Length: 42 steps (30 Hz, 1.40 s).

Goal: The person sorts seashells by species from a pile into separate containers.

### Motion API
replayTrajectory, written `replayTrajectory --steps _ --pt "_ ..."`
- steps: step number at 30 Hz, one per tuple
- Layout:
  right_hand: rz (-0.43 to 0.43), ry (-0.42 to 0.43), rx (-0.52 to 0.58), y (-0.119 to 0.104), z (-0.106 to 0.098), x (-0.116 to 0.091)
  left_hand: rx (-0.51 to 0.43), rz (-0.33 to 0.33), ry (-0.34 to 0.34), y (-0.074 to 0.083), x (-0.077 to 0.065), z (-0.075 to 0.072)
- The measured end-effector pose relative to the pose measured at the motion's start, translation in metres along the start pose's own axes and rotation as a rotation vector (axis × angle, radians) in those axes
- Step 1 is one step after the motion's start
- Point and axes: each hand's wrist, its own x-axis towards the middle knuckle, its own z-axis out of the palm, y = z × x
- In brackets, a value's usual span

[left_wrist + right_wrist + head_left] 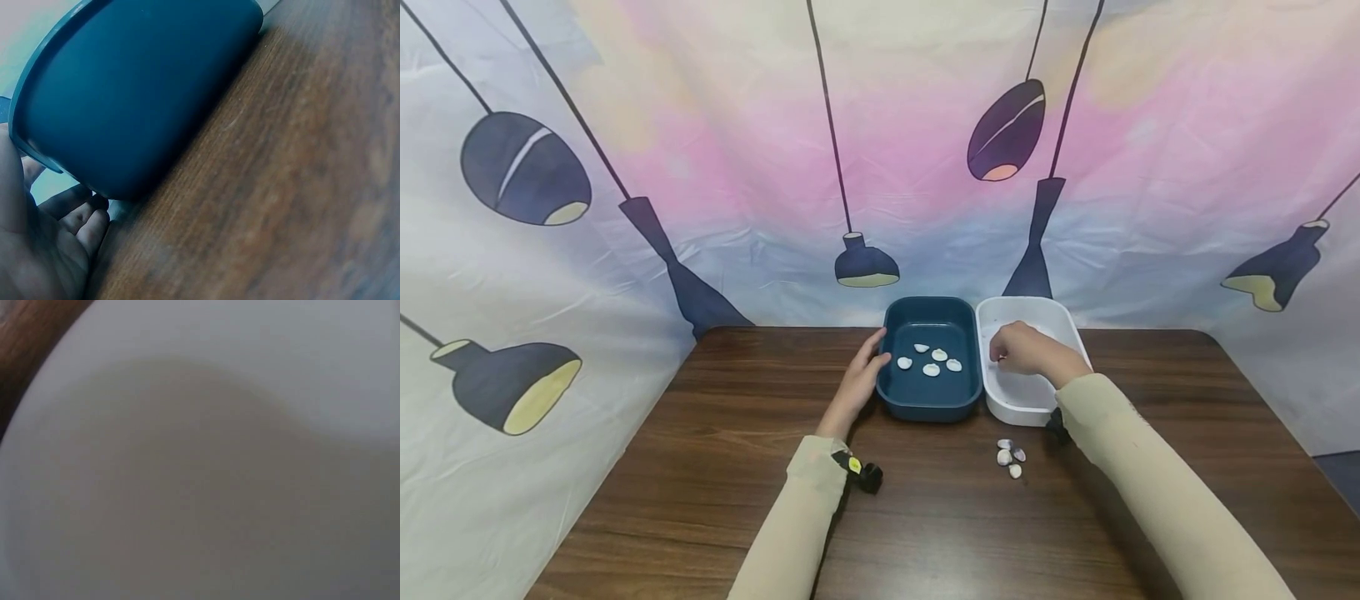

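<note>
In the head view several white seashells (931, 370) lie spread on the floor of a dark teal tray (928, 412). My left hand (859, 379) rests along the tray's left side with fingers fairly straight, thumb and fingertips right at the rim. The left wrist view shows those fingers (78, 219) against the outer wall under the rim. My right hand (1030, 348) reaches down into a white tray (1018, 414), fingers bent downward. Its fingertips are mostly hidden, and I cannot tell whether they pinch anything. The right wrist view shows only blurred white tray (200, 487).
The two trays stand side by side at the back of the brown wooden table (737, 500). A small cluster of shells (1004, 457), some with purplish marks, lies in front of the white tray. A cloth backdrop (760, 275) with printed lamps hangs right behind the table.
</note>
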Motion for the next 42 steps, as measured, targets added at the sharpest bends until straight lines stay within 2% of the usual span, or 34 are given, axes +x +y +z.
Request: replayTrajectory --steps 5,15,21,28,31,35,42 --pt "0.064 -0.028 0.002 0.006 0.005 0.003 0.003 0.013 -0.004 -0.001 0.0 0.0" --pt "0.101 -0.013 -0.001 0.013 0.012 0.001 0.001 0.013 -0.002 -0.001 0.0 0.002" --pt "0.043 0.021 0.004 0.005 -0.005 -0.016 -0.001 0.023 -0.009 -0.001 0.001 0.004" --pt "-0.025 0.114 0.004 -0.016 -0.018 -0.051 -0.002 0.025 -0.017 0.0 0.001 0.004" --pt "-0.078 0.167 0.004 -0.028 -0.018 -0.066 0.0 0.022 -0.016 0.0 0.002 0.002" --pt "-0.107 0.206 0.029 -0.045 -0.013 -0.081 -0.005 0.015 -0.007 -0.001 0.003 0.001" --pt "-0.14 0.166 0.05 -0.064 0.005 -0.093 -0.002 0.02 -0.001 -0.002 0.003 0.0"
